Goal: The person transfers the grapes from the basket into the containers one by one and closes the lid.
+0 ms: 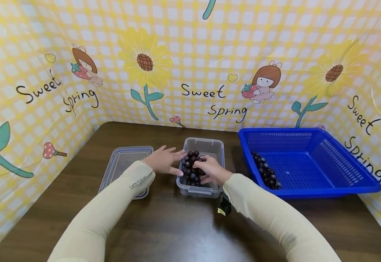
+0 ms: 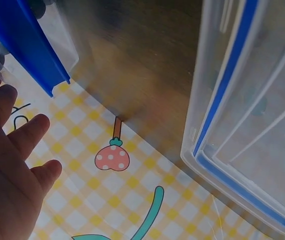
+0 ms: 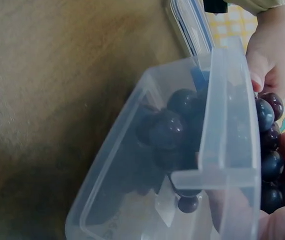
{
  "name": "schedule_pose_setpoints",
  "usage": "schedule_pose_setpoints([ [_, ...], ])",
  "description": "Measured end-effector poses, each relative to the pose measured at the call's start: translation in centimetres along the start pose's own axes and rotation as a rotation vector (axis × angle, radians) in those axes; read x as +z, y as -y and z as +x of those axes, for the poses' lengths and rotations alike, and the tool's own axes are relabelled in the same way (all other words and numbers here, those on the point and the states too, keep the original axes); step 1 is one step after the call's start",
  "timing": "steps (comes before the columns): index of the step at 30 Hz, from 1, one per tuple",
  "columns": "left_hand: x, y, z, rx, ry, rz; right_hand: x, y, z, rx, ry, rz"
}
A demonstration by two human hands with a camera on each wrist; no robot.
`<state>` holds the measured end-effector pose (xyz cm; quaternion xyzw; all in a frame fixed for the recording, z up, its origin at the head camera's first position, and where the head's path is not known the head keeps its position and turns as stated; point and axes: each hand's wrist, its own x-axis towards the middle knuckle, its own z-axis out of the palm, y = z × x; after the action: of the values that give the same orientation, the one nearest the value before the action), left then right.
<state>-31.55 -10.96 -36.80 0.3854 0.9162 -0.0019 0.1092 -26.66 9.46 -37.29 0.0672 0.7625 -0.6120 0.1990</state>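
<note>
Dark purple grapes fill the left part of a clear plastic container in the middle of the table. Reaching inside it, my right hand holds some of the grapes, its thumb on top. The right wrist view shows these grapes between the thumb and the lower fingers, behind the container's wall. My left hand spreads its fingers at the container's left rim. Nothing is in that palm in the left wrist view.
A clear lid with a blue seal lies at the left, partly under my left forearm. To the right stands a blue plastic basket, with more grapes along its left side. A patterned cloth hangs behind the table.
</note>
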Motion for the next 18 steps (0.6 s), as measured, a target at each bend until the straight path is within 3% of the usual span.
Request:
schedule_pose_setpoints([
  [13,-0.1,0.1,0.1,-0.007,0.014,-0.008,-0.7,0.3,0.0,0.020,0.063,-0.011],
  [18,-0.2,0.0,0.1,-0.009,0.023,-0.026,-1.4,0.6,-0.2,0.037,0.092,-0.113],
])
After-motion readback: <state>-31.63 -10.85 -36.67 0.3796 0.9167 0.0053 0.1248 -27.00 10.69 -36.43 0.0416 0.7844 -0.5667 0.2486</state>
